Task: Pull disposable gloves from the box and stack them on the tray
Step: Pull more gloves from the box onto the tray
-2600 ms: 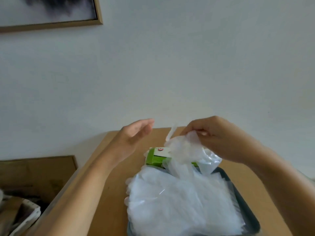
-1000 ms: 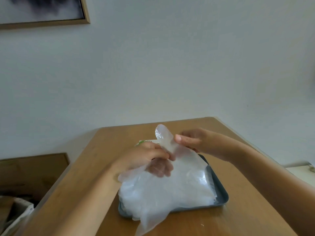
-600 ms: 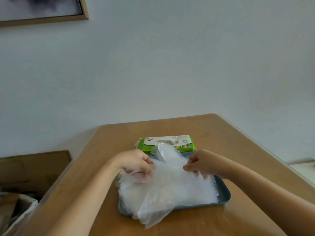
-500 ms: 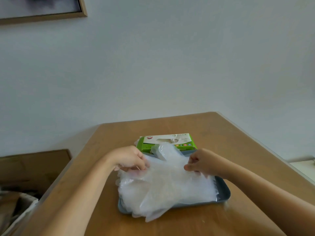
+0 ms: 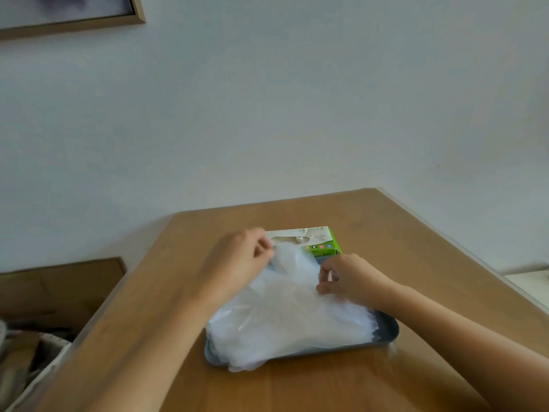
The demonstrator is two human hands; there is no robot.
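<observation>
A dark grey tray (image 5: 389, 331) lies on the wooden table (image 5: 341, 382) under a pile of clear disposable gloves (image 5: 285, 325). Behind it stands the green and white glove box (image 5: 319, 237). The top glove (image 5: 292, 263) lies spread over the pile. My left hand (image 5: 240, 260) pinches its far left edge close to the box. My right hand (image 5: 346, 278) pinches its right edge with curled fingers. Part of the pile hangs over the tray's front left rim.
A pale wall rises behind the table, with a framed picture (image 5: 71, 13) at the top left. A brown cardboard box (image 5: 59, 289) and clutter sit low on the left, beside the table edge. A white surface (image 5: 531, 281) shows at the right edge.
Both hands have lowered the pulled glove from above the tray and laid it flat on the pile. They have since shifted slightly towards the box while still pinching its edges.
</observation>
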